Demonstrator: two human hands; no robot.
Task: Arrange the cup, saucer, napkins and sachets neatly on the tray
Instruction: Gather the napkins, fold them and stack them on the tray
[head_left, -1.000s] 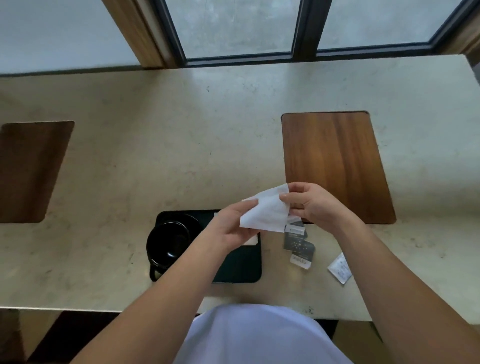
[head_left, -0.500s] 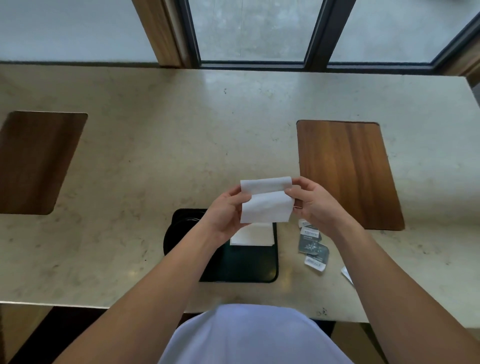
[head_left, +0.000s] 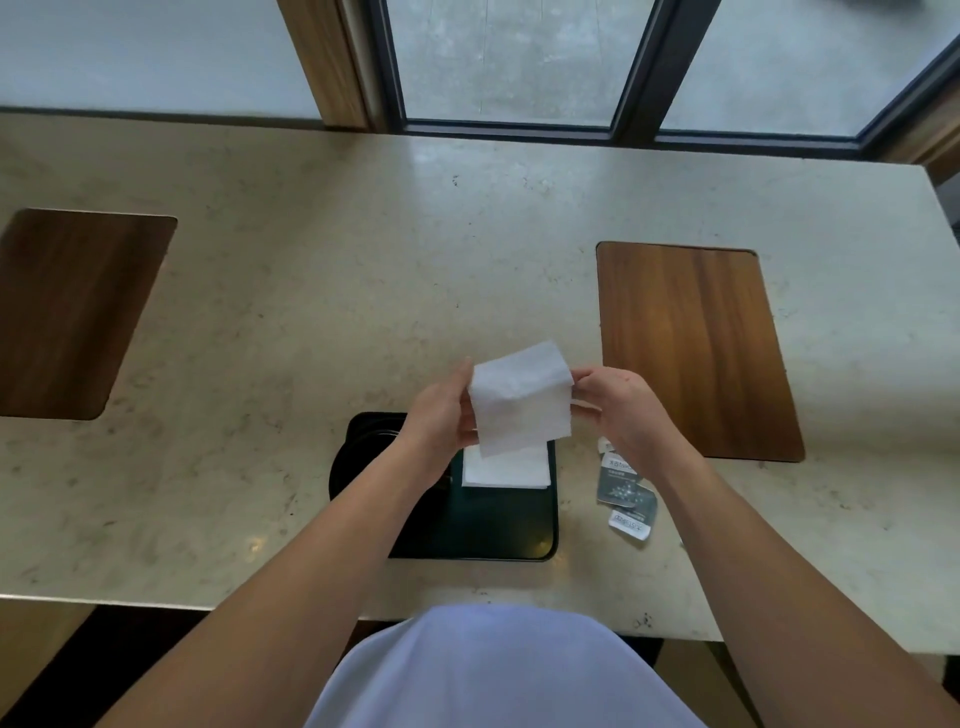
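Note:
Both hands hold a white napkin (head_left: 521, 400) up in the air above the black tray (head_left: 498, 535). My left hand (head_left: 441, 415) pinches its left edge and my right hand (head_left: 618, 410) pinches its right edge. A second folded white napkin (head_left: 506, 470) lies flat on the tray's far right part. The black saucer (head_left: 358, 457) with the cup sits at the tray's left end, mostly hidden behind my left forearm. Grey and white sachets (head_left: 626, 493) lie on the counter just right of the tray, partly under my right wrist.
The pale stone counter (head_left: 363, 291) has two wooden inlay panels, one at the far left (head_left: 67, 312) and one at the right (head_left: 696, 348). A window frame (head_left: 639, 67) runs along the back. The counter's front edge is close to my body.
The held napkin has been folded over and now hangs a little lower and nearer the tray, turned slightly. Both hands stayed on its edges. The camera view shifted left and down.

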